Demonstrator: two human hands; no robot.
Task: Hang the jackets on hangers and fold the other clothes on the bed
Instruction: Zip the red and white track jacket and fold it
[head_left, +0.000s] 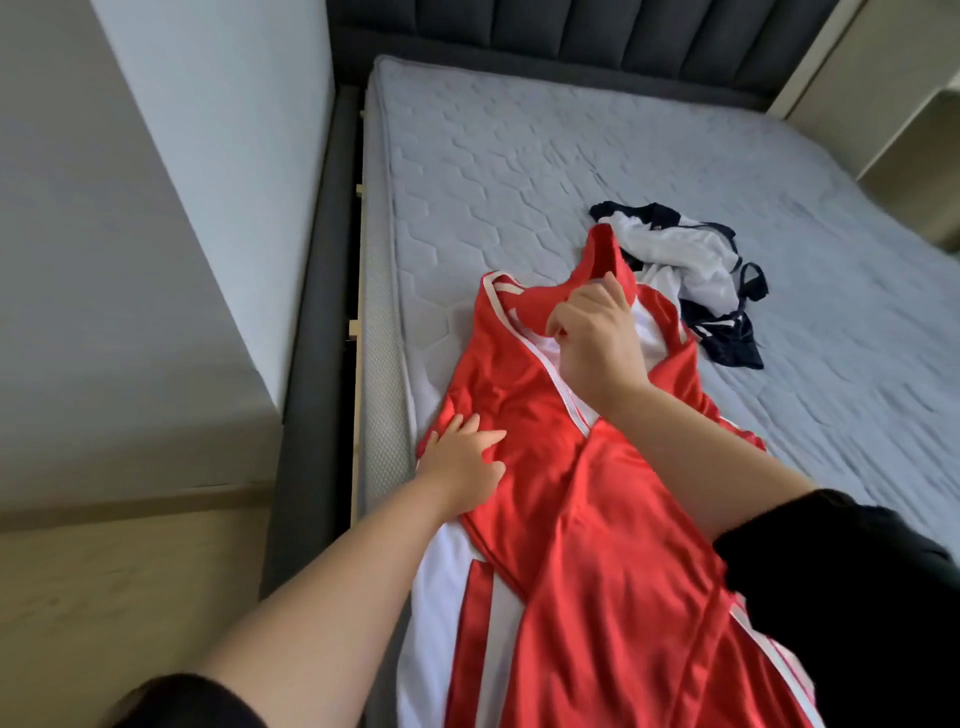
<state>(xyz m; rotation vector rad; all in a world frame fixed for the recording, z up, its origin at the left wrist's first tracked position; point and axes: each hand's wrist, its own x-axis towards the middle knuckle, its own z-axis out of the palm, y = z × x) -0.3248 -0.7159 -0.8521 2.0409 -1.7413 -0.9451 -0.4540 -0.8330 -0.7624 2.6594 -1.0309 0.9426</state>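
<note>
Grey quilted mattress in a dark upholstered bed frame carries a shiny red sleeveless jersey with white stripes. Left hand presses flat on its side, fingers spread. Right hand pinches the raised shoulder strap. Just beyond that grip lies a crumpled white and navy garment.

Red and white up front, pale grey beneath, on my feed.
I see a bright red jersey with white stripes along its edges and white side panels carrying red bars. Behind it is a white garment trimmed in dark navy. The mattress is pale blue-grey, quilted in hexagons. The headboard is charcoal with vertical channels, and the bed frame is the same dark grey. The right sleeve and left sleeve are black; the wall is off-white.
</note>
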